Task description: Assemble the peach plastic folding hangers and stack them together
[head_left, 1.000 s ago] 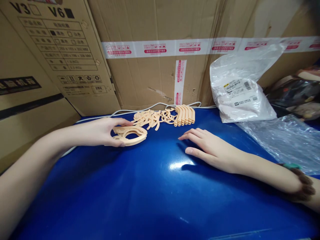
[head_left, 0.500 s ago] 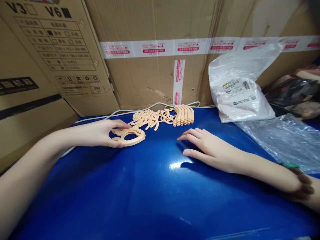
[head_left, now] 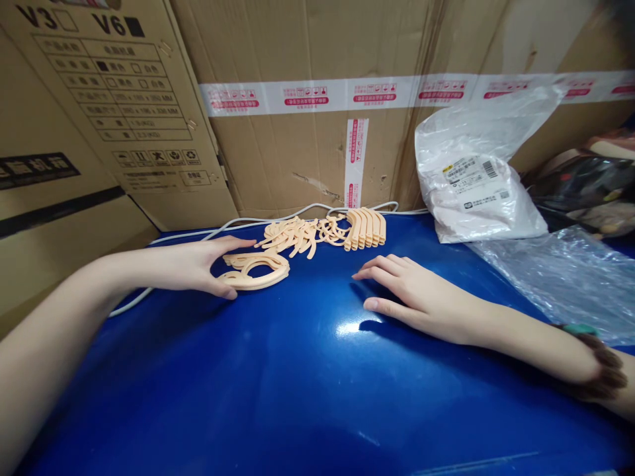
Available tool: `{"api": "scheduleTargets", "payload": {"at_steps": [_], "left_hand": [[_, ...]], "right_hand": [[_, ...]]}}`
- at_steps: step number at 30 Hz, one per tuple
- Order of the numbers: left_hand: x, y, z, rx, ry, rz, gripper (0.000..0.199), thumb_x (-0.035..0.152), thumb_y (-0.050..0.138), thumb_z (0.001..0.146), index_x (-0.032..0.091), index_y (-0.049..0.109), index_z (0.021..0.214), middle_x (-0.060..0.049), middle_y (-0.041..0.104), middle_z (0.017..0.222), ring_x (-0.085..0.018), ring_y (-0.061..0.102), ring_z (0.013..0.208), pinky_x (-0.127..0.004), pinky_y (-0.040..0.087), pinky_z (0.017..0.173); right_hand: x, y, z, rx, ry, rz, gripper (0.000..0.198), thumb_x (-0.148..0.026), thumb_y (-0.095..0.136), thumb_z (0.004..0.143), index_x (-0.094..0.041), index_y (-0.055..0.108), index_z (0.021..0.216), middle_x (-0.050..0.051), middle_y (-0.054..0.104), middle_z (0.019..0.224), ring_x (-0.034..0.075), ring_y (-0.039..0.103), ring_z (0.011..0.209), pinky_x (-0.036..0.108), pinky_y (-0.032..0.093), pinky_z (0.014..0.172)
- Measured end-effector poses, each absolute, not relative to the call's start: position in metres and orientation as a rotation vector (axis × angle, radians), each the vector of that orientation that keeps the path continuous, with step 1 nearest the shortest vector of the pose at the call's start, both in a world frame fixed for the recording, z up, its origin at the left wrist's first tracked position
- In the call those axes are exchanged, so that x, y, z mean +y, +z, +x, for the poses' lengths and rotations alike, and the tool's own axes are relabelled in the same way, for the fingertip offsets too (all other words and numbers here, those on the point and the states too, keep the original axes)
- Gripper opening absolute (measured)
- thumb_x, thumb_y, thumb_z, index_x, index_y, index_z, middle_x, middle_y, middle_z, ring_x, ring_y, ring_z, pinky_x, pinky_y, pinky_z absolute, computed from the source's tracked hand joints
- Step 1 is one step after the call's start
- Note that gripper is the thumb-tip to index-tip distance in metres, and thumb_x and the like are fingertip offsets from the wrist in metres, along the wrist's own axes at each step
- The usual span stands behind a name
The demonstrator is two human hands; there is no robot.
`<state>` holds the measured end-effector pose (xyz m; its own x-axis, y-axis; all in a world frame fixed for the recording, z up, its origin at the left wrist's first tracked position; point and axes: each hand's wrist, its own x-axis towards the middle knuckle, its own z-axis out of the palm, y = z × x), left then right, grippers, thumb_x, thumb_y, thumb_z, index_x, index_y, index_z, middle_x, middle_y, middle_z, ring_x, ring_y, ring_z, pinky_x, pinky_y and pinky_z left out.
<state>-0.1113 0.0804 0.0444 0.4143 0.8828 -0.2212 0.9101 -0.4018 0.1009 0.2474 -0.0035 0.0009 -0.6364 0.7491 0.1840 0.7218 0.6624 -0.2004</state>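
My left hand (head_left: 208, 268) is open, thumb and fingers spread around the left end of a small stack of beige plastic folding hangers (head_left: 262, 284). The stack lies on the blue tabletop (head_left: 278, 370). Just behind it is a loose heap of curved beige hanger pieces (head_left: 292, 235). Ring-like hook pieces (head_left: 333, 230) lie to the right of that heap, beside a neat row of beige hanger arms (head_left: 366, 228). My right hand (head_left: 407, 291) holds nothing. It hovers or rests low over the table, palm down with fingers apart, nearest to the row of arms.
A large taped cardboard box (head_left: 297, 152) walls off the back, and another printed carton (head_left: 163, 158) stands at the left. A white cable (head_left: 228, 226) runs along the back edge. To the right are a white plastic parcel bag (head_left: 479, 192) and a clear plastic sheet (head_left: 540, 277).
My left hand's fingers have spread wider and drawn slightly left, loosening from the hanger stack. The stack stays in place. My right hand has hardly moved.
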Motion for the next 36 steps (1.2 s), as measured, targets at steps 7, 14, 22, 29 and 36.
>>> {"api": "scheduleTargets", "payload": {"at_steps": [7,14,22,29,36], "left_hand": [[0.084,0.045,-0.122,1.654,-0.311,2.398,0.096,0.049,0.064,0.07,0.022,0.021,0.151,-0.006,0.031,0.155,-0.029,0.038,0.136,-0.036,0.03,0.111],[0.089,0.04,-0.122,1.628,-0.335,2.439,0.097,0.047,0.063,0.07,0.025,0.015,0.151,-0.004,0.028,0.156,-0.025,0.036,0.137,-0.032,0.029,0.112],[0.079,0.044,-0.117,1.562,-0.215,2.46,0.085,0.043,0.059,0.076,0.019,0.024,0.15,-0.009,0.036,0.152,-0.028,0.042,0.132,-0.035,0.032,0.11],[0.077,0.046,-0.111,1.598,-0.22,2.459,0.086,0.042,0.061,0.073,0.017,0.027,0.149,-0.009,0.039,0.15,-0.03,0.044,0.131,-0.035,0.034,0.109],[0.071,0.049,-0.106,1.607,-0.224,2.478,0.083,0.045,0.058,0.075,0.014,0.031,0.147,-0.011,0.039,0.149,-0.03,0.045,0.129,-0.037,0.034,0.108]], "right_hand": [[-0.004,0.001,0.247,-2.644,0.132,-1.187,0.05,-0.054,0.034,0.097,-0.019,0.054,0.126,0.009,0.057,0.122,0.023,0.053,0.106,0.043,0.04,0.092],[-0.004,0.001,0.247,-2.657,0.111,-1.176,0.05,-0.054,0.034,0.097,-0.018,0.053,0.126,0.009,0.058,0.122,0.024,0.053,0.104,0.044,0.041,0.091],[-0.004,0.001,0.248,-2.657,0.102,-1.158,0.05,-0.054,0.035,0.097,-0.019,0.054,0.126,0.011,0.058,0.122,0.025,0.055,0.103,0.045,0.042,0.09],[-0.004,0.002,0.247,-2.654,0.102,-1.164,0.049,-0.054,0.036,0.097,-0.019,0.054,0.126,0.01,0.058,0.121,0.025,0.055,0.103,0.045,0.042,0.089],[-0.004,0.002,0.247,-2.663,0.095,-1.164,0.049,-0.054,0.035,0.097,-0.019,0.054,0.126,0.011,0.058,0.122,0.025,0.055,0.103,0.044,0.041,0.09]]}}
